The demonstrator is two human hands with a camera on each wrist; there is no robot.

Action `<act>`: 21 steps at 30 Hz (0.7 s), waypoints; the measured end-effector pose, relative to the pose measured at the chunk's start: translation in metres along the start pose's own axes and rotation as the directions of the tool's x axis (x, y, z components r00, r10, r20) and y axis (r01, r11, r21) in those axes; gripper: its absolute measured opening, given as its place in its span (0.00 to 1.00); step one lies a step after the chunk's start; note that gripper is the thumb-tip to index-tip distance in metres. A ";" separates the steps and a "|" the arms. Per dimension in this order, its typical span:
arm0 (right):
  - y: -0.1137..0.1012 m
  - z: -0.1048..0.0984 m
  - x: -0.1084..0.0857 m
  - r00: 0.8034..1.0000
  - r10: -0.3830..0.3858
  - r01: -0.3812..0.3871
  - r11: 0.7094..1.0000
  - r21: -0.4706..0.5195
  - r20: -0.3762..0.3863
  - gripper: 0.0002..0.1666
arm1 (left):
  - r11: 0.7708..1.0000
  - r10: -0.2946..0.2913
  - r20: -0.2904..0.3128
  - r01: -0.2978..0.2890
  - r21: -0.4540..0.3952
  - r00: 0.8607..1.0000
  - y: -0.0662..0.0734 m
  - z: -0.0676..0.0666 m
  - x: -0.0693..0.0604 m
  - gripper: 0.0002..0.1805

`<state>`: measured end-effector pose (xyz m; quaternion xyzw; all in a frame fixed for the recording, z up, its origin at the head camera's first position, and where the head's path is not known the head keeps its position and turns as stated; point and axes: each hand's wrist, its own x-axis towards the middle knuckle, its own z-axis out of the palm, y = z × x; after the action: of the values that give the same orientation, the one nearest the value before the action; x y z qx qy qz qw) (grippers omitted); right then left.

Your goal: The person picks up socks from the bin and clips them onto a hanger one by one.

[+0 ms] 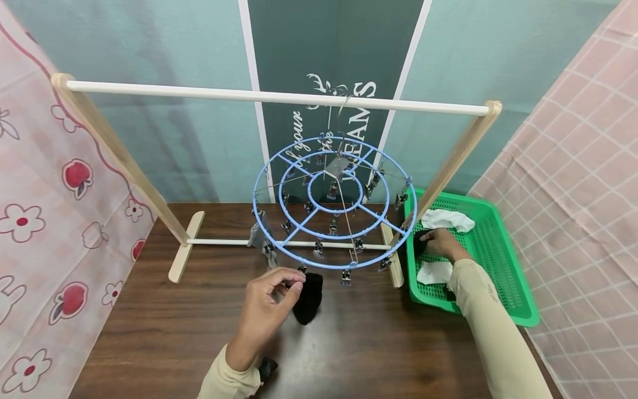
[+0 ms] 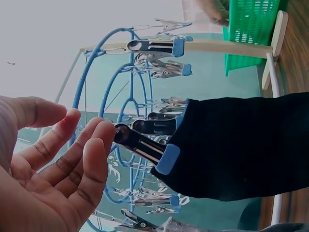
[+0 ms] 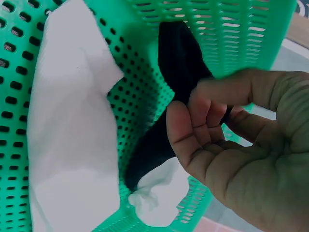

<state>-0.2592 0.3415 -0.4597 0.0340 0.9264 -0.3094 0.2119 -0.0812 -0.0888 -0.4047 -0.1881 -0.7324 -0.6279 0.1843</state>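
So the left hand [image 1: 265, 309] is up front, fingers loosely bent, thumb tip right by the index fingertip. Meanwhile the right arm [image 1: 490, 327] is stretched forward and out to the side, and the right hand [image 3: 256, 145] is pinching, thumb against fingers.

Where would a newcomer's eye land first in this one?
Probably on the blue round clip hanger, hanging mid-view from the white rail. Next might come the bright green basket at the right, where the right hand pinches a black sock. The hanging black cloth, clipped at the hanger's near edge beside the left hand, also stands out.
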 end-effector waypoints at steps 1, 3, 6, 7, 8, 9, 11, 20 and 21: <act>-0.001 0.000 -0.001 1.000 -0.003 0.003 1.000 -0.010 -0.010 0.26 | 1.000 0.003 0.006 -0.003 -0.007 1.000 0.000 0.001 0.000 0.11; -0.004 -0.001 -0.004 0.999 -0.017 0.015 0.999 -0.048 -0.043 0.25 | 1.000 -0.001 0.019 0.001 -0.021 1.000 0.000 0.002 -0.001 0.11; -0.009 -0.002 -0.012 0.992 -0.055 0.043 0.993 -0.105 -0.112 0.20 | 0.999 -0.022 0.049 0.024 -0.034 0.999 0.002 0.005 -0.001 0.11; -0.011 -0.003 -0.014 0.988 -0.072 0.055 0.991 -0.124 -0.135 0.17 | 0.999 -0.034 0.059 0.037 -0.036 0.998 0.002 0.006 -0.002 0.11; -0.013 -0.003 -0.017 0.983 -0.093 0.069 0.987 -0.148 -0.157 0.15 | 0.998 -0.047 0.069 0.050 -0.037 0.996 0.003 0.007 -0.002 0.11; -0.015 -0.004 -0.020 0.979 -0.109 0.082 0.984 -0.157 -0.171 0.14 | 0.997 -0.061 0.080 0.065 -0.039 0.995 0.004 0.008 -0.002 0.11; -0.020 -0.006 -0.026 0.972 -0.126 0.093 0.982 -0.167 -0.198 0.11 | 0.996 -0.076 0.098 0.080 -0.038 0.992 0.004 0.010 -0.002 0.12; -0.042 -0.013 -0.050 0.963 -0.125 0.091 0.985 -0.148 -0.237 0.12 | 0.988 -0.137 0.177 0.147 -0.040 0.975 0.004 0.014 0.001 0.16; -0.044 -0.014 -0.052 0.962 -0.128 0.093 0.984 -0.152 -0.239 0.13 | 0.987 -0.149 0.185 0.159 -0.040 0.971 0.004 0.015 0.001 0.16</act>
<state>-0.2259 0.3183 -0.4036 0.0057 0.9654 -0.2484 0.0787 -0.0801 -0.0737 -0.4029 -0.1923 -0.7412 -0.6401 0.0623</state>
